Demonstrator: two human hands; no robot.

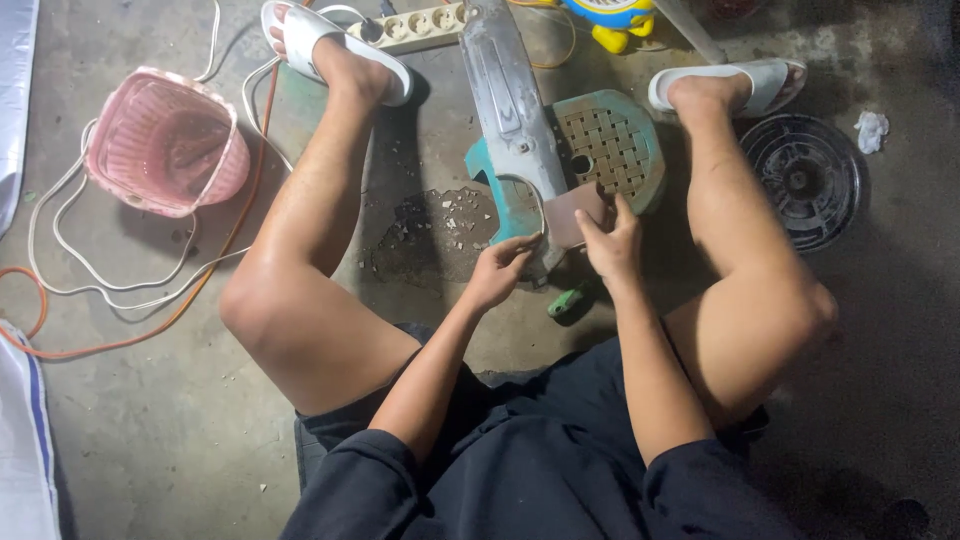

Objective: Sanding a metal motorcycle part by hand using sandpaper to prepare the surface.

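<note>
A brownish sheet, likely sandpaper (572, 215), lies against the near end of a long grey panel (510, 100) resting on a teal plastic stool (612, 145). The right hand (610, 240) presses it flat; the left hand (497, 270) pinches the panel's edge. Sanding seems underway; steady pressure matters next. Bare concrete floor (150, 420), pink basket (165, 140) far left, 1 fan grille (805, 180) right.

Dull grey panel (505, 95), looks like scuffed plastic, matt with worn patches. The brown sheet (572, 215) under the right hand (610, 245) reads as rough sandpaper. Teal stool (615, 145) is woven-pattern plastic, faded. Pink basket (165, 140): glossy plastic. Floor (150, 420) is bare concrete, rough, chipped and dusty.
</note>
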